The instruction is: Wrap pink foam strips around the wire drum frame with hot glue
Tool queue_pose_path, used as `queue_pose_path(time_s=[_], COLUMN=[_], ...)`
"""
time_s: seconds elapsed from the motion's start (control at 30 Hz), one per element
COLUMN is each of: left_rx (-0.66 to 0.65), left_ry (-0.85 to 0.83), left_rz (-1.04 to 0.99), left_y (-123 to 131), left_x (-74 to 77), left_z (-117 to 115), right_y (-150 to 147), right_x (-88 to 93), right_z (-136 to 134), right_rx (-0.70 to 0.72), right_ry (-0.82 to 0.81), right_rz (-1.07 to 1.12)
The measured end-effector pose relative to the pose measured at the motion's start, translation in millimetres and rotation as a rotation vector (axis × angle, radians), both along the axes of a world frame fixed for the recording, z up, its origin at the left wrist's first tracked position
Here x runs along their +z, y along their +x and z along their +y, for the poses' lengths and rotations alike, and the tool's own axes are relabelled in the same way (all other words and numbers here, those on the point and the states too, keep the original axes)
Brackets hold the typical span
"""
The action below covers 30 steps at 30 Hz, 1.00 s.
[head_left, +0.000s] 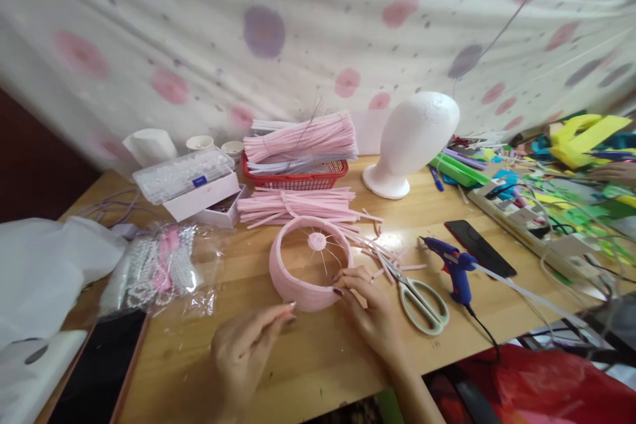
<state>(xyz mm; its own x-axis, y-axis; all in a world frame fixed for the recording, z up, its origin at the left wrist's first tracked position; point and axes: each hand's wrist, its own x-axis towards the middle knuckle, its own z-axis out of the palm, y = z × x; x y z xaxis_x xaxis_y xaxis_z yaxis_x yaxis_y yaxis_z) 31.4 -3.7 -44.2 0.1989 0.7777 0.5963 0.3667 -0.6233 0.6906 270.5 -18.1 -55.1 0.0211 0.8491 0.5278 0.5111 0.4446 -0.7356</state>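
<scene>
A round pink band (291,288) stands on the wooden table, with a small pink disc (317,242) inside it on thin wires that spread outward. My right hand (365,305) pinches the band's near right rim between thumb and fingers. Just off the band's near left side, my left hand (248,348) is raised with its thumb and fingertips pressed together; whatever they hold, if anything, is too small to make out. Behind the band lies a bundle of pink strips (308,205). Scissors (422,305) with pale handles rest to the right of my right hand.
A blue glue gun (454,268) with its cord and a dark phone (479,248) lie at the right. A white foam head (420,139) and a red basket (298,179) of strips stand behind. Bagged beads (163,265) lie left. Another person's hand (616,172) shows far right.
</scene>
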Motion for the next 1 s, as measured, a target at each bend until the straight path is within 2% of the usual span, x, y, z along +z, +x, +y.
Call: queue_pose_path(time_s=[0.07,0.13,0.23,0.33,0.43,0.53,0.8,1.0], left_rx=[0.101,0.123,-0.018,-0.149,-0.238,-0.272,-0.209,-0.053], left_ry=[-0.041,-0.150,-0.326,-0.488,-0.553,-0.594,-0.584,-0.465], left_rz=[-0.011,-0.018,-0.077,-0.086,-0.065,-0.076,-0.158,-0.216], left_y=[-1.7,1.1,13.1,26.0,31.9,31.4,26.0,24.5], left_x=[14.2,27.1,34.5,27.4,17.3,11.5,5.3,-4.4], left_z=[19.8,47.5,88.8,110.0,108.9,100.2,92.7,95.6], right_y=[-0.4,0.2,2.2,4.0,4.6,4.7,5.1,4.0], right_x=[-0.3,-1.0,-1.6,-2.3,-5.2,-8.1,-4.6,-5.1], right_z=[-0.9,-1.1,-0.7,-0.8,-1.4,-1.6,0.0,-0.9], right_rx=[0.004,0.008,-0.013,-0.052,-0.034,0.006,-0.001,-0.009], right_ry=[0.002,0.014,0.032,0.049,0.027,0.022,0.089,0.098], right_rz=[0.002,-0.003,-0.058,-0.117,-0.083,-0.049,-0.150,-0.159])
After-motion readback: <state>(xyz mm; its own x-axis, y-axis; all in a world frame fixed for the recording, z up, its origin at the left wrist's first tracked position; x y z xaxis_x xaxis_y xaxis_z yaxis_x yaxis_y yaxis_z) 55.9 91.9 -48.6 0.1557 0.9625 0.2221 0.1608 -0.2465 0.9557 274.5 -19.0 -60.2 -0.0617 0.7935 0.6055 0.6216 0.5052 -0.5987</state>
